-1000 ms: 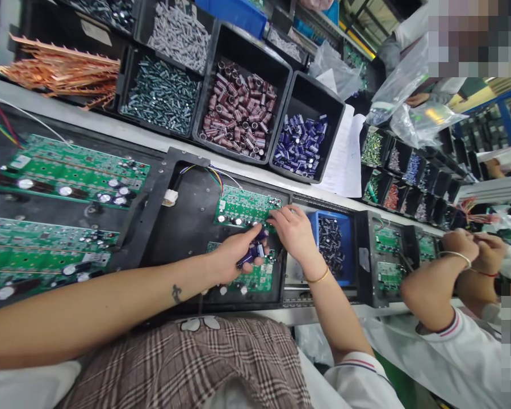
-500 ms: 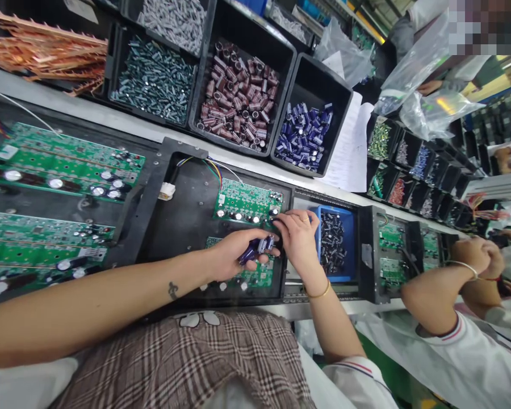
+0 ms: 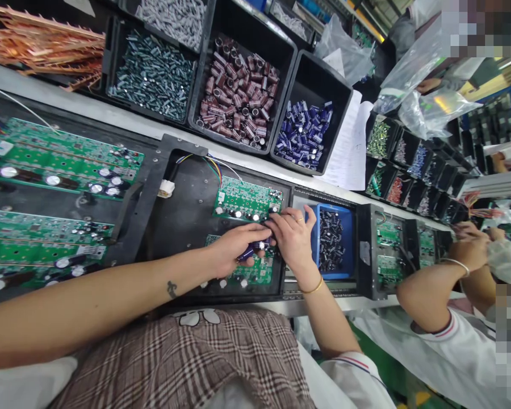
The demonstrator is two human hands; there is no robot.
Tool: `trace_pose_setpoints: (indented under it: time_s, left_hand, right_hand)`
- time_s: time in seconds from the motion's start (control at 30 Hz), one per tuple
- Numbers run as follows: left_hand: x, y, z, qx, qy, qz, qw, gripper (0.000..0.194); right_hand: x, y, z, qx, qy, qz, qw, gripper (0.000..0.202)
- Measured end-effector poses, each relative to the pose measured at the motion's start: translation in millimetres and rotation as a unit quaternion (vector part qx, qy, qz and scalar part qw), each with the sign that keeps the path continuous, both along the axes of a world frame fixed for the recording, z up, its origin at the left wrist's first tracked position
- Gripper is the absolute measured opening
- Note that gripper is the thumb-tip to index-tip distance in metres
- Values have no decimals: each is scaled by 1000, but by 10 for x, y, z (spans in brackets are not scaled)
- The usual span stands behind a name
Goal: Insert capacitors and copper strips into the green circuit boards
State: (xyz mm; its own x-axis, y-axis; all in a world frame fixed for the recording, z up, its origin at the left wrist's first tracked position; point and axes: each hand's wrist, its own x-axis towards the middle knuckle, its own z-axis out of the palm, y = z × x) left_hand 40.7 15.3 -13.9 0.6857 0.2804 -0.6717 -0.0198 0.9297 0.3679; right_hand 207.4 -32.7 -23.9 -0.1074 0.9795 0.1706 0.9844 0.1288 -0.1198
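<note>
My left hand [image 3: 230,248] is closed around several blue-purple capacitors [image 3: 246,253], whose ends show between the fingers over the lower green circuit board [image 3: 262,271]. My right hand [image 3: 296,238] meets it, the fingertips bent together at the left thumb and index finger. Whatever sits between the right fingertips is hidden. Just beyond them lies the upper green circuit board [image 3: 249,196], with a row of round capacitors along its near edge. Both boards rest in a black tray [image 3: 183,213].
Black bins hold brown capacitors [image 3: 238,94], blue capacitors [image 3: 304,133] and small dark green parts [image 3: 153,76]. A blue box [image 3: 349,241] of dark components stands right of my right hand. More boards [image 3: 68,150] lie left. A co-worker's arm [image 3: 430,284] is at the right.
My right hand has moved slightly left and down, so its fingertips now meet the left hand. The left thumb has closed over the capacitors, covering more of them.
</note>
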Motion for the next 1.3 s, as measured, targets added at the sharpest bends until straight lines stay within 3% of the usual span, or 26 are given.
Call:
trace_pose_setpoints:
  time_s: [0.17, 0.33, 0.47, 0.67, 1.0, 1.3]
  left_hand:
    - [-15, -30, 36, 4, -3, 33, 999, 14]
    - [-12, -55, 60, 21, -31, 17, 999, 15]
    - [7, -38, 76, -35, 8, 31, 999, 14]
    - [9, 18, 113, -75, 38, 29, 996, 17]
    - [-34, 14, 72, -46, 17, 4, 999, 14]
    - [-5, 9, 41, -35, 9, 23, 999, 13]
  right_hand:
    - [-97, -211, 264, 6, 72, -73, 995, 24]
    - [-188, -363, 428, -20, 124, -85, 988, 17]
    - [-49, -192, 288, -1, 67, -119, 991, 17]
    - [133, 78, 57, -48, 23, -99, 994, 20]
    - [110, 183, 66, -58, -46, -66, 995, 17]
    - [115, 161, 28, -49, -14, -60, 997, 17]
